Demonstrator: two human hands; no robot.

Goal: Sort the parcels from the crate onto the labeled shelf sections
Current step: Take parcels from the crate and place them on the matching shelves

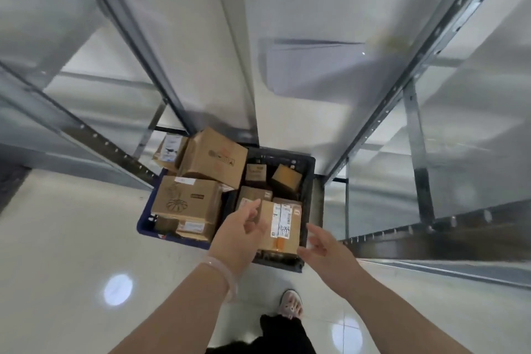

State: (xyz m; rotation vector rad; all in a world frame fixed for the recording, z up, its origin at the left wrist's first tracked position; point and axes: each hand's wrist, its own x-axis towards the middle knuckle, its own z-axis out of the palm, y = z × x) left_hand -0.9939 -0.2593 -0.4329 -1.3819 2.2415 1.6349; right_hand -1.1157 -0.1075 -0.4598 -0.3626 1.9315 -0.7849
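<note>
Our left hand (238, 236) pinches the labeled parcel (283, 227). Our right hand (321, 247) fingers are spread, empty, just beside it. We should clamp both sides before clearing the crate (309, 181).

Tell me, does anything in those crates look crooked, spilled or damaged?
Yes. The big box topping the pile in the blue crate sits tilted rather than flat, right beside the black crate. A small box in the black crate lies cocked at an angle too. Nothing looks spilled or torn.
</note>
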